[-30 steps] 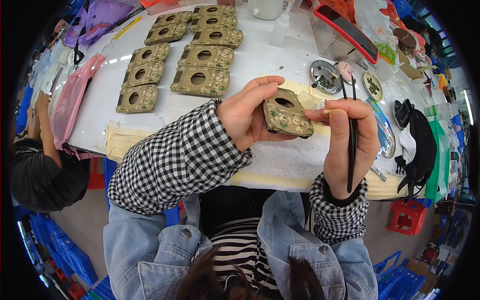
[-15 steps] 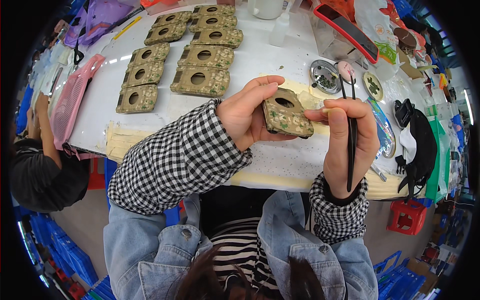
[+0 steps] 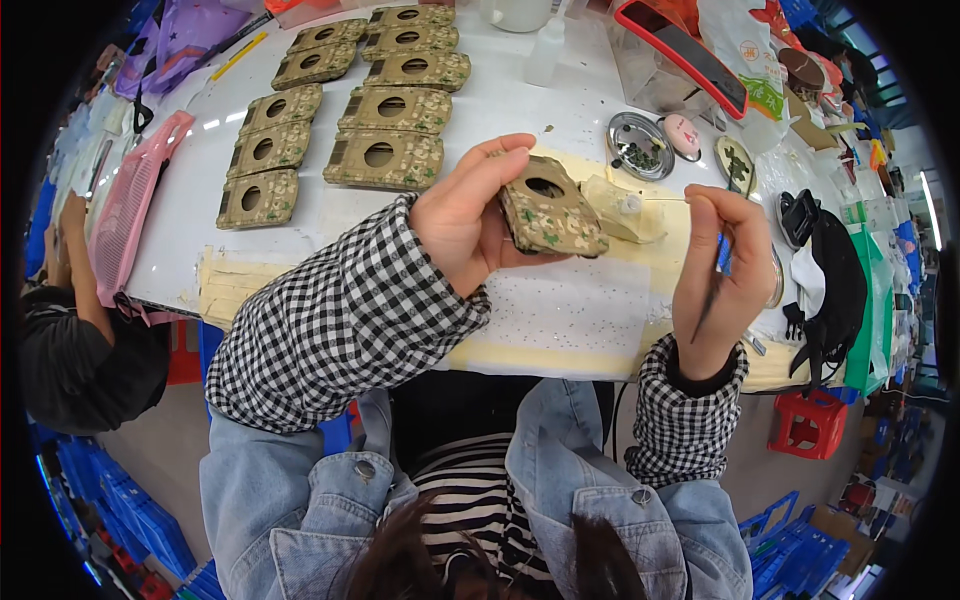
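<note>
My left hand point(image 3: 470, 215) grips a camouflage-painted model tank hull point(image 3: 552, 208) by its left side, thumb along the far edge. The hull has a round hole in its top. To the right of it, my right hand point(image 3: 722, 265) pinches a thin pale stick point(image 3: 662, 199) between thumb and forefinger. The stick reaches left toward a small white piece point(image 3: 630, 203) on a lump of yellowish tape point(image 3: 618, 222); I cannot tell whether they touch. Dark tweezers point(image 3: 708, 312), slightly blurred and mostly covered, are tucked in the same hand.
Several similar hulls point(image 3: 385, 160) stand in rows at the left. A round dish of small dark parts point(image 3: 640, 148), a pink oval object point(image 3: 682, 136) and a red-edged phone point(image 3: 690, 58) are on the right. A pink mesh basket point(image 3: 135, 215) and another person's arm point(image 3: 85, 260) show far left.
My right hand has pulled the stick off the hull and moved right, to beside the tape lump. The hull in my left hand has shifted slightly left in view.
</note>
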Available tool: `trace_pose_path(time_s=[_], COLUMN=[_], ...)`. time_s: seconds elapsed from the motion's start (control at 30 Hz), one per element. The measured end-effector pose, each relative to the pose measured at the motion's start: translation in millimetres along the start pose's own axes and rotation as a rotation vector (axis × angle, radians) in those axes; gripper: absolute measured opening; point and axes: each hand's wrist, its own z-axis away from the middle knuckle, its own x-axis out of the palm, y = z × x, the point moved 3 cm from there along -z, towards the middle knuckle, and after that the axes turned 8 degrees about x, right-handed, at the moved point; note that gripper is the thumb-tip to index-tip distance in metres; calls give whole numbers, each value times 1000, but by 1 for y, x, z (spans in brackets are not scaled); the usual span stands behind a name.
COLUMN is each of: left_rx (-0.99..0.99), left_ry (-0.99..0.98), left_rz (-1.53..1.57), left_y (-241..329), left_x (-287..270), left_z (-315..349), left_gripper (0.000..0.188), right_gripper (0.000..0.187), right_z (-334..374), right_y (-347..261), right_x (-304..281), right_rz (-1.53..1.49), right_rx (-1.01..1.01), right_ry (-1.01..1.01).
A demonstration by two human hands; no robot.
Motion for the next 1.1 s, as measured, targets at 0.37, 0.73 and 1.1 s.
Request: trace_pose_path(time_s=[0.37,0.73,1.1], left_rx=[103,113,126], left_ry=[44,-57,-71], left_rz=[21,-40,-62], left_y=[1,0,1], left_x=[-9,-9,-12], left_z=[-5,-7,-10], left_gripper=[34,35,36], right_gripper=[38,15,11], right_z=[8,82,103], right_y=[-2,11,14], right_x=[-4,-31,-15], right_rz=[165,-418,-458], right_rx=[12,412,656], right_ry=[-227,-482,-399])
